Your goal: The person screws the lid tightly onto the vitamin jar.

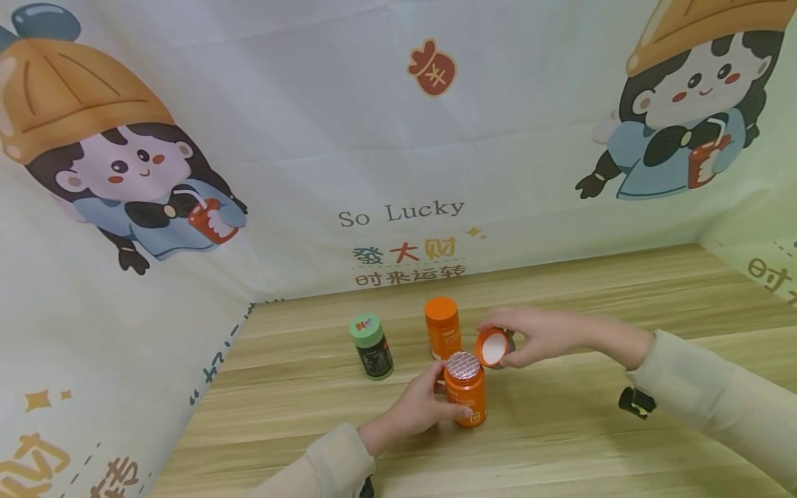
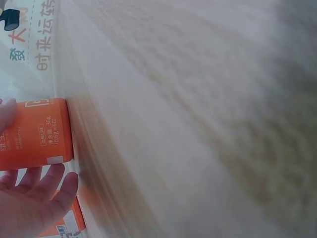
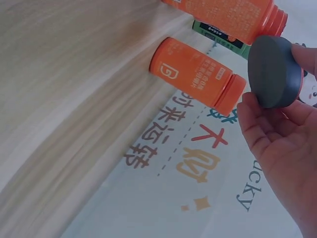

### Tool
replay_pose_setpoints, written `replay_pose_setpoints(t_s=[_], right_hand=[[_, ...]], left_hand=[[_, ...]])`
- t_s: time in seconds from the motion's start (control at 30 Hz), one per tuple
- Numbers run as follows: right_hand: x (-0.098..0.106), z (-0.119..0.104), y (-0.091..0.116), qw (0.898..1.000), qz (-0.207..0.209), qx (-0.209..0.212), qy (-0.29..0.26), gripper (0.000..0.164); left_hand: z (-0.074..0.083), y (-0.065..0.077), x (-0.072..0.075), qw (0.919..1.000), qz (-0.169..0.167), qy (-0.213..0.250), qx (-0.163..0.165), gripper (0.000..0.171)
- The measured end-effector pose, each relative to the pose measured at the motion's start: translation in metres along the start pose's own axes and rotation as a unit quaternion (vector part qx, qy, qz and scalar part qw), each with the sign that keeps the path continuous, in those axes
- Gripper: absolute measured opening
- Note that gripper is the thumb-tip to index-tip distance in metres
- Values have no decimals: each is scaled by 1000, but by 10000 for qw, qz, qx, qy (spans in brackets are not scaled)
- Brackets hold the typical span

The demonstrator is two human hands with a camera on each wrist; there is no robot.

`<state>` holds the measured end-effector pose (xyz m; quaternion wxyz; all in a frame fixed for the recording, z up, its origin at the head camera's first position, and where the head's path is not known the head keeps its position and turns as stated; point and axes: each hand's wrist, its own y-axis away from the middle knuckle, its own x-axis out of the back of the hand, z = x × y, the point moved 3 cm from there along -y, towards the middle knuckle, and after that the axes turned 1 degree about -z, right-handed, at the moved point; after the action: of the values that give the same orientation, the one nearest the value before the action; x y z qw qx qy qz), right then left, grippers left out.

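Bottle [image 1: 468, 402], orange and foil-topped, stands on the worktop [image 1: 573, 429]; the left hand [image 1: 418, 404] curls its fingers round it. Just beside, the right hand's [image 1: 540, 332] fingers pinch a grey lid [image 3: 270, 72]. Beyond: capped container [image 1: 443, 333], green-lidded jar [image 1: 376, 357].

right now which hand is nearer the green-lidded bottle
Left. The left hand grips the foil-sealed orange bottle, in front and to the right of the green-lidded bottle; the right hand, holding the gray cap, is farther right, past the capped orange bottle.
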<state>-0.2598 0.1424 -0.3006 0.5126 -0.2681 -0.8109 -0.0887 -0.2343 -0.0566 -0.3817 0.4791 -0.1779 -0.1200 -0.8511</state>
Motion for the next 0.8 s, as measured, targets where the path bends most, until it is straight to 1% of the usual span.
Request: replay_pose_setpoints(t_s=[0.1, 0.3, 0.47, 0.53, 0.6, 0.7, 0.73, 0.8], right_hand=[[0, -1, -1, 9999, -53, -44, 142, 38], [-2, -3, -1, 9990, -154, -108, 401, 43], [-3, -5, -2, 9992, 39, 91, 395, 46], [-5, -7, -3, 9996, 133, 179, 175, 46], [-9, -7, -6, 9993, 210, 216, -212, 45], [-13, -9, -9, 9960, 367, 302, -763, 44], [-14, -9, -10, 9949, 427, 362, -838, 43], [-16, -11, -12, 9943, 536, 581, -710, 40]], left_hand=[[0, -1, 0, 10000, 1, -8, 60, 57], [-3, -2, 1, 10000, -20, -66, 62, 58], [-4, -3, 2, 9998, -103, -146, 99, 60], [-4, -3, 3, 9997, -133, -161, 123, 60], [-4, -3, 3, 9996, -161, -159, 147, 61], [-4, -3, 3, 9996, -177, -175, 116, 61], [-5, -3, 3, 9996, -188, -174, 109, 61], [-5, -3, 3, 9996, -210, -169, 77, 60]])
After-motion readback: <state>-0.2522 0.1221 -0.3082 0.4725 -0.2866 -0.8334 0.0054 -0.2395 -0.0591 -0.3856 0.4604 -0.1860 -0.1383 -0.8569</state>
